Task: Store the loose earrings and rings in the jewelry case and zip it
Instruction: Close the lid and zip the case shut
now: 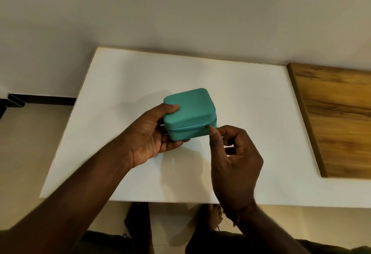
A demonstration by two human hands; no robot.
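A teal jewelry case (pixel 190 107) sits with its lid down near the middle of the white table (pixel 251 103). My left hand (pixel 149 135) grips its left side, thumb on the lid and fingers under the base. My right hand (pixel 232 153) pinches the small metal zipper pull (pixel 209 126) at the case's front right corner. The zipper line along the front looks drawn together. No loose earrings or rings show on the table.
A brown wooden board (pixel 337 117) lies along the table's right side. A pale wall rises behind the table. Left of the table is bare floor with a dark baseboard (pixel 40 100). My feet show under the near edge.
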